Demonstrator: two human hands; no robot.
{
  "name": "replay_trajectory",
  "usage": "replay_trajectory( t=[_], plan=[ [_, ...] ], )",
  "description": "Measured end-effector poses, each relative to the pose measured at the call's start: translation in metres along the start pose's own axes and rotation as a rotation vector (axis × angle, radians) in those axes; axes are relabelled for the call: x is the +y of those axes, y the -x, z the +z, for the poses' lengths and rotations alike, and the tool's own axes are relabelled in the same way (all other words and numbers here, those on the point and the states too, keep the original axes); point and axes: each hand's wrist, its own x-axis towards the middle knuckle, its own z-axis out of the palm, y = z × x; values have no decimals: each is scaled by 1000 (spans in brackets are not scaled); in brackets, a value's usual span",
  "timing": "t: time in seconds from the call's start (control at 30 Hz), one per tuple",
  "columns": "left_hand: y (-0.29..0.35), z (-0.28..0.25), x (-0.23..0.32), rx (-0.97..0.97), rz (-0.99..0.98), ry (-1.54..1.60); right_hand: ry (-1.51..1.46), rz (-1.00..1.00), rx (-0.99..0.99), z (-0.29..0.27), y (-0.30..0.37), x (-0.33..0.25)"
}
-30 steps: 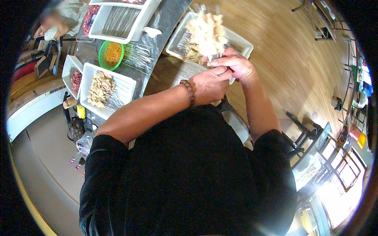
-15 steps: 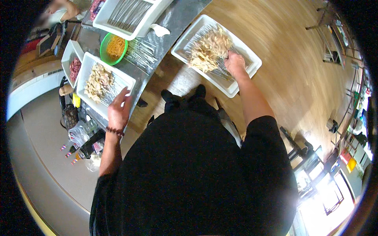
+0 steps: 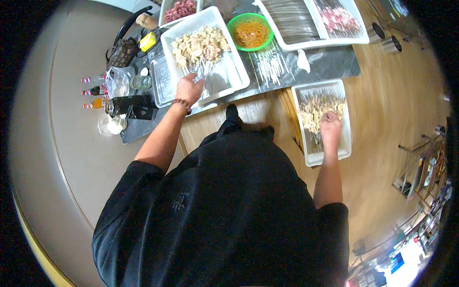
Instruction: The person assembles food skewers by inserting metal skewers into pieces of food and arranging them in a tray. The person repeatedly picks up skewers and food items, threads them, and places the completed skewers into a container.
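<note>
My left hand point(image 3: 190, 90) is closed at the near side of a white tray point(image 3: 237, 71) on the table, gripping bare ends of metal skewers point(image 3: 204, 76). Pale beige, folded food pieces point(image 3: 201, 44) are threaded on the skewers' far ends. Off to the right, my right hand point(image 3: 331, 128) reaches into a second white tray point(image 3: 345, 147), which sits lower than the tabletop. Its fingers are curled over the skewered beige pieces point(image 3: 311, 115) there; what they pinch is hidden beneath them.
On the dark table point(image 3: 222, 101) stand a green bowl point(image 3: 251, 32) of orange strands, a tub of red meat point(image 3: 179, 10), and a large white bin point(image 3: 291, 26) of skewers. Loose skewers point(image 3: 270, 64) lie near the table's edge. Bottles point(image 3: 95, 103) and a bag point(image 3: 122, 52) are at the left.
My view has turned left, so the table now spans the top. My left hand has gone from hovering open at the tray's edge to closing on skewers inside it. My right hand stays in the right-hand tray.
</note>
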Motion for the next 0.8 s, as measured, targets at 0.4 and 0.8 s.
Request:
replay_trajectory(
  t=[0.4,0.8],
  plan=[
    [-8,-12,-26,-41,-35,247,-396,-621,-446,172,62,-247],
    [1,-40,-114,-169,-245,854,-253,112,-651,314,55,-324]
  ],
)
